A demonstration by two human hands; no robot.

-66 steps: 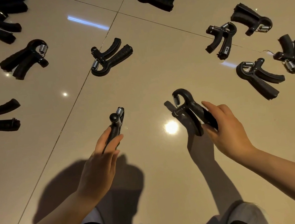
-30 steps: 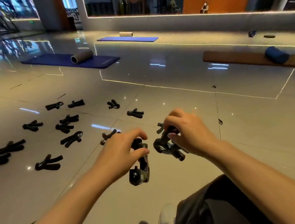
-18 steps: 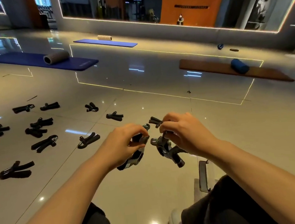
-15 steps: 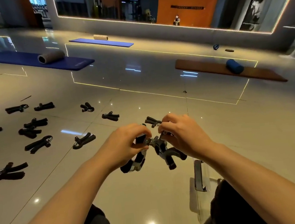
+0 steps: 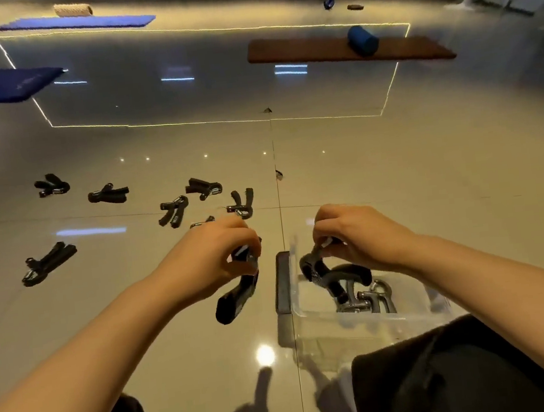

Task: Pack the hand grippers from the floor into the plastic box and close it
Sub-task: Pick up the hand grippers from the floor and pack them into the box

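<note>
A glossy tiled floor (image 5: pixel 431 187) reflects ceiling lights. Two blue mats (image 5: pixel 6 83) lie at the far left, a beige roller (image 5: pixel 73 9) on the farther one. A blue roller (image 5: pixel 363 40) rests on a brown mat (image 5: pixel 314 50).

The glossy tiled floor (image 5: pixel 396 174) carries scattered hand grippers (image 5: pixel 108 194), a clear plastic box (image 5: pixel 316 309) and blue mats (image 5: pixel 6 83).

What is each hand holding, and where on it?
The left hand pinches a black hand gripper near its top end, handles hanging down. The right hand pinches another gripper at its top, over the plastic box.
</note>
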